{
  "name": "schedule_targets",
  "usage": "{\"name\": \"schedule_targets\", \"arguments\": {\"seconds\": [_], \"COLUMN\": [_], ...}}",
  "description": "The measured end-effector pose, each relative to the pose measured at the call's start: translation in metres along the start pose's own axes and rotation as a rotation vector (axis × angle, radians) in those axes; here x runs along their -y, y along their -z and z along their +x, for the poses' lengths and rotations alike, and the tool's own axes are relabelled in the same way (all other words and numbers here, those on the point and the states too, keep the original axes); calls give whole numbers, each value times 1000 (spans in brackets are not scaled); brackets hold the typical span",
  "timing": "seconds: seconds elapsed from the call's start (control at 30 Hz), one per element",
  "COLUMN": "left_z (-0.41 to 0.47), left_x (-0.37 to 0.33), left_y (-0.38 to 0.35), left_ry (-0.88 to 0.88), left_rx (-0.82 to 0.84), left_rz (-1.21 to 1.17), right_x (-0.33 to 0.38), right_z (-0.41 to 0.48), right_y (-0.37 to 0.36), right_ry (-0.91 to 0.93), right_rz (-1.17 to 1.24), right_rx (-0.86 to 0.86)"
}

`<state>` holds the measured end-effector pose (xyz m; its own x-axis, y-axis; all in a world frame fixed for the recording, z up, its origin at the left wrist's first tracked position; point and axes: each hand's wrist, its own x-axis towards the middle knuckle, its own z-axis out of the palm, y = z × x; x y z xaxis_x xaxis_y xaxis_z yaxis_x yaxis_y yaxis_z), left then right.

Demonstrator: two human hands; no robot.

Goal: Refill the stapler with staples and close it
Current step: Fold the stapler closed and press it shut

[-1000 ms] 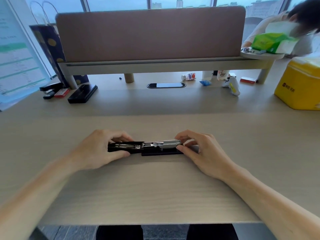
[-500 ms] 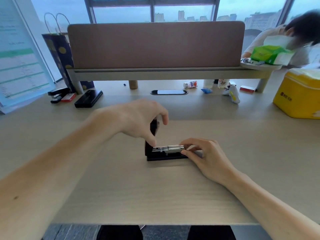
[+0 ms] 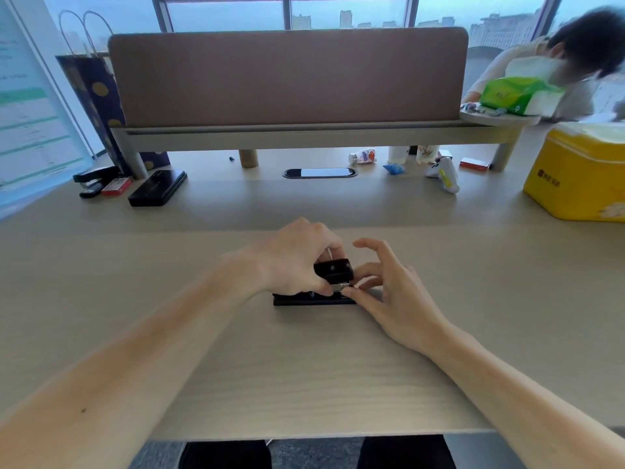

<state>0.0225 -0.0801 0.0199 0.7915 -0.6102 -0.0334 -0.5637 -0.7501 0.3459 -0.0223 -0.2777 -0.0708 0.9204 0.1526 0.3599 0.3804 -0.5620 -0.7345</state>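
A black stapler (image 3: pixel 333 270) lies on the pale wooden desk (image 3: pixel 304 367) in the middle of the head view. Its top cover is swung over toward the right and sits tilted a little above the metal staple channel. My left hand (image 3: pixel 297 262) grips that cover from the left, thumb below and fingers over it. My right hand (image 3: pixel 382 289) rests at the stapler's right end, its fingertips touching the front of the channel and base, the other fingers spread. The staples inside are hidden by my fingers.
At the back left lie a second black stapler (image 3: pixel 96 177), a red staple box (image 3: pixel 116 186) and a black case (image 3: pixel 157 187). A yellow tin (image 3: pixel 578 174) stands at the right, small items (image 3: pixel 443 174) under the shelf. Another person (image 3: pixel 575 62) sits beyond the divider (image 3: pixel 287 76).
My left hand has swung the stapler's cover from flat on the left, through upright, over to the right and down onto the channel. My right hand stayed at the right end.
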Motion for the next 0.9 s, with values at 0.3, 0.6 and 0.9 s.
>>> {"name": "schedule_targets", "arguments": {"seconds": [0.3, 0.6, 0.9], "left_z": [16, 24, 26], "left_x": [2, 1, 6], "left_y": [-29, -51, -57], "left_ry": [295, 285, 271], "left_rx": [-76, -215, -248], "left_rz": [-208, -133, -139], "right_x": [5, 8, 6], "right_z": [-1, -1, -1], "right_y": [1, 2, 1], "right_ry": [-31, -62, -85], "right_rz": [13, 46, 55], "right_rx": [-3, -11, 20]}}
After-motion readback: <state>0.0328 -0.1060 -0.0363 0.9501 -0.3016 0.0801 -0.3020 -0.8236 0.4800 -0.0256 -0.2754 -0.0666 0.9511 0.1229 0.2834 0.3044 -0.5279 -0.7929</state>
